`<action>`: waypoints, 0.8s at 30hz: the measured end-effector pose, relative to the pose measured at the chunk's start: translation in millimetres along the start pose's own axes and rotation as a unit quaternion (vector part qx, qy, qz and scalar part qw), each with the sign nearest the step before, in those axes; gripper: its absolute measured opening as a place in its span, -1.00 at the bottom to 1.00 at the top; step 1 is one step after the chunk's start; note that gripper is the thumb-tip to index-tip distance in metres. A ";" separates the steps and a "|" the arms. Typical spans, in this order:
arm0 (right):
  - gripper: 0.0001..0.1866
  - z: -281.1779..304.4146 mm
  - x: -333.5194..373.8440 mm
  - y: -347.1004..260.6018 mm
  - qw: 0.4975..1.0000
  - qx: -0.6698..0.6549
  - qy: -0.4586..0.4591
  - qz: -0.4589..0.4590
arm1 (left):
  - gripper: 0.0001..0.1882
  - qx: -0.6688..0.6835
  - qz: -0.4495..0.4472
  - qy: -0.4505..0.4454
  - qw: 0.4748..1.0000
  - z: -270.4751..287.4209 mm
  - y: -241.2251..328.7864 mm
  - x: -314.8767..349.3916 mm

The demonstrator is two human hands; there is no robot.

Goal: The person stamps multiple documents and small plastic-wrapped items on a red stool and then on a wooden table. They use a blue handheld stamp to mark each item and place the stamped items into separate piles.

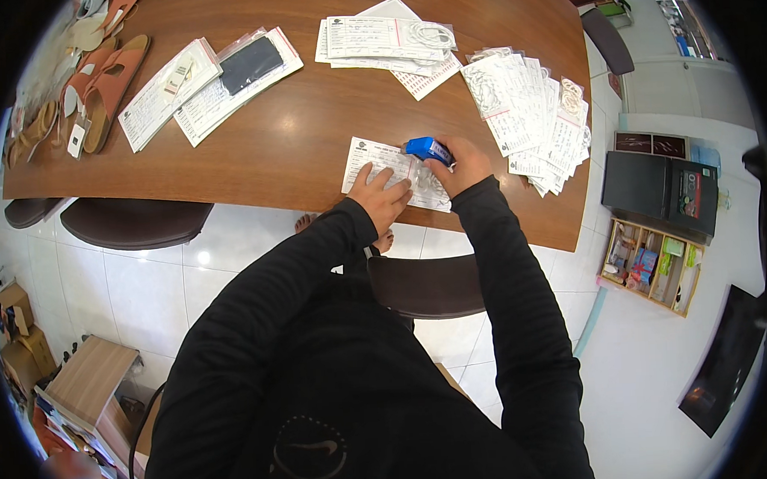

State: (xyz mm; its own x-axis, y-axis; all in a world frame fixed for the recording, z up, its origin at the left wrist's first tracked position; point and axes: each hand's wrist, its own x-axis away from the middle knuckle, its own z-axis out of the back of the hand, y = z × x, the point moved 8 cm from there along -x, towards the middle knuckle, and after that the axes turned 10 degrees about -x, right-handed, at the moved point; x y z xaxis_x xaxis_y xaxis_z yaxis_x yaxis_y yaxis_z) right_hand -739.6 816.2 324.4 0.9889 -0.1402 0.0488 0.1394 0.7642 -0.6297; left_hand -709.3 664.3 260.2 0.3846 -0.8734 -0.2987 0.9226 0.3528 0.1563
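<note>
Left hand [380, 197] pins paper slip [371, 160]; right hand [463, 163] grips blue stamp [428, 149].

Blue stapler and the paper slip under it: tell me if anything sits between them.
Nothing visible does. The right hand holds the blue stapler directly over the paper slip, which the left hand presses flat on the wooden table. The nearest fanned stack of slips lies off to the right.

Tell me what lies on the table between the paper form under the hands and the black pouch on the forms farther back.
In the head view, only bare brown table top separates the paper form from the black pouch.
</note>
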 end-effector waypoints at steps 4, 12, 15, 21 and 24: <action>-0.59 -8.1 3.6 -0.1 1.000 0.008 -0.012 0.015 | -0.62 0.006 -0.009 0.001 1.000 1.2 0.7 -0.3; -0.61 -16.7 5.3 -9.6 0.996 0.064 -0.056 0.021 | -0.61 0.009 -0.010 0.006 1.000 2.5 0.8 -0.6; -0.62 -19.3 5.3 -10.4 0.994 0.078 -0.073 0.022 | -0.62 0.004 -0.007 0.007 1.000 2.1 0.7 -1.1; -0.62 -22.8 5.6 -9.8 0.994 0.082 -0.065 0.024 | -0.62 -0.005 -0.008 0.002 1.000 -0.2 1.5 -0.6; -0.62 -22.0 6.9 -11.4 0.994 0.081 -0.060 0.032 | -0.61 0.008 -0.003 0.002 1.000 -0.4 1.1 -0.7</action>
State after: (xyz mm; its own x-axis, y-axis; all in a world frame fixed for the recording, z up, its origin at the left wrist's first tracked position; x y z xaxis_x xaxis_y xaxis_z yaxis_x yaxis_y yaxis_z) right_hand -735.5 792.6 314.9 0.9936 -0.0185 0.1110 0.0721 0.8621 -0.5016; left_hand -708.6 665.4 260.2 0.3786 -0.8746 -0.3029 0.9245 0.3417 0.1688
